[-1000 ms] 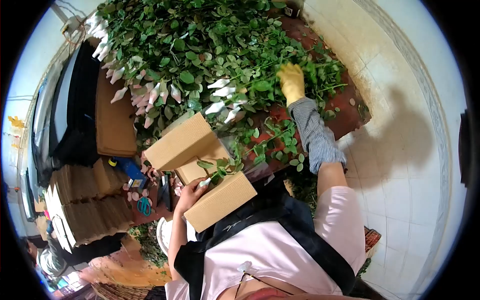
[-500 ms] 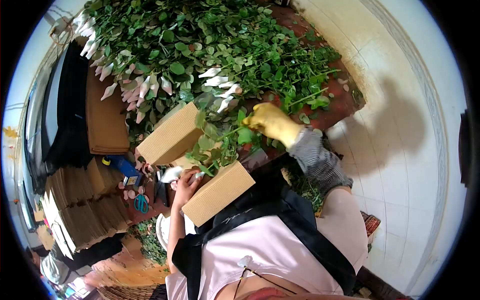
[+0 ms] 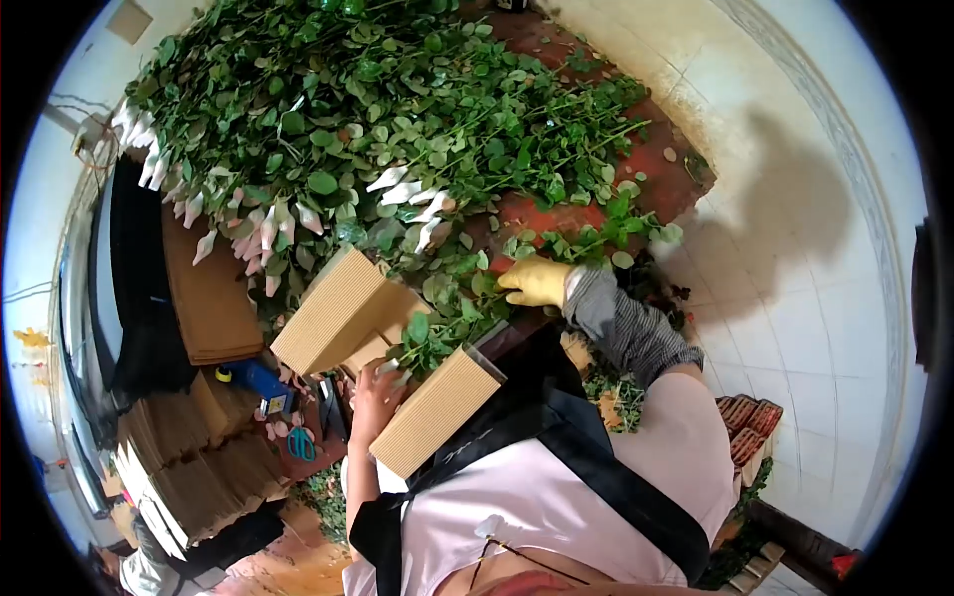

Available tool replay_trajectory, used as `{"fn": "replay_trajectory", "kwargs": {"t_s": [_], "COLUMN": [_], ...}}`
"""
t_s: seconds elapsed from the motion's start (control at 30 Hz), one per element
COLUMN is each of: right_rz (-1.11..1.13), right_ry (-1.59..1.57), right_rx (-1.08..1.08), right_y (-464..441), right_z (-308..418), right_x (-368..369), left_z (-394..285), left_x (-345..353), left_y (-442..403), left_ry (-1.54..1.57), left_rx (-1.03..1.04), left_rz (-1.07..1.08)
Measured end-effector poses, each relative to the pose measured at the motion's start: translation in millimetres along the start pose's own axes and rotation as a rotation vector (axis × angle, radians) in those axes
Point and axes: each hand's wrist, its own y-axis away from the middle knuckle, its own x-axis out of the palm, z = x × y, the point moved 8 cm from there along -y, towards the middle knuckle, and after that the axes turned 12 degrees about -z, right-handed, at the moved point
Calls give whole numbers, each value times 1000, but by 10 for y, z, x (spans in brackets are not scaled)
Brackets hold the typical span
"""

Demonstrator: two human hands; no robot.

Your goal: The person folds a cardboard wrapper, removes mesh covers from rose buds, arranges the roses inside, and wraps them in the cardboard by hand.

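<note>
"Holding anything, that gloved right hand (image 3: 537,283)?"

"Seemingly a leafy stem (image 3: 442,336), pinched, its foliage between the raised sides of folded cardboard (image 3: 437,412) at the near edge of the desk (image 3: 673,179)."

"Why the glove?"

"Thorns, probably. The raised sides likely keep stems from spreading."

"And the bare left hand (image 3: 376,402)?"

"Bent fingers at the cardboard's opening, perhaps steadying; I can't tell whether it grips."

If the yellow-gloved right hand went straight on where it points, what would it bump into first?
The right hand would probably meet the green leaves first, just ahead of it; the corrugated cardboard looks farther along, though depth is unclear.
</note>
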Motion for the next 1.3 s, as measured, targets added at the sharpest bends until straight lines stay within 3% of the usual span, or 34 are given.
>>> {"fn": "replay_trajectory", "kwargs": {"t_s": [0.03,0.1,0.13,0.17,0.2,0.23,0.27,0.33,0.4,0.43,0.5,0.6,0.67,0.8,0.9,0.93,1.0,1.03,1.13,1.17,1.2,1.3], "right_rz": [50,-80,-243,-638,-755,-1053,-1121,-1099,-591,-624,-1197,-1578,-1537,-1419,-1298,-1280,-1153,-1103,-1053,-904,-755,-696], "right_ry": [-99,-264,-186,-41,100,113,152,763,553,597,508,385,381,515,206,187,93,57,103,163,224,284], "right_rx": [-23,-49,-54,-178,-110,-204,-40,199,411,384,160,-59,-221,-196,-234,-279,-254,-203,-127,-91,-61,2], "right_y": [-13,-271,-478,-637,-811,-922,-1094,-1581,-1884,-1990,-1877,-953,-652,-5,317,365,260,122,-312,-468,-574,-513], "right_z": [58,119,58,41,17,-39,-181,-620,-1160,-1213,-989,37,334,695,863,1023,1193,1209,977,846,744,718], "right_x": [-200,-745,-1053,-1426,-1783,-2098,-2302,-2379,-2104,-2129,-2492,-3004,-3145,-3056,-2668,-2452,-1931,-1607,-548,-210,54,101], "left_z": [-10,-18,15,71,84,142,195,147,100,127,215,112,157,219,147,256,287,104,191,14,-17,58], "left_x": [-24,-37,-22,7,6,49,74,36,12,24,53,12,30,70,17,87,183,-51,66,-74,-104,-41], "left_y": [-30,-20,0,24,18,36,34,15,16,26,32,40,68,79,41,67,93,19,68,25,13,40], "left_ry": [10,5,8,28,85,104,122,123,125,119,104,178,151,129,231,233,323,309,28,24,95,-63], "left_rx": [-7,2,-10,-32,-77,-98,-118,-134,-111,-137,-127,-193,-187,-89,-116,-189,-432,-276,-314,-54,-94,25], "left_rz": [-20,-55,-66,-88,-83,-85,-92,-80,-95,-86,-92,-100,-103,-134,-135,-149,118,-183,108,-72,-64,-63]}}
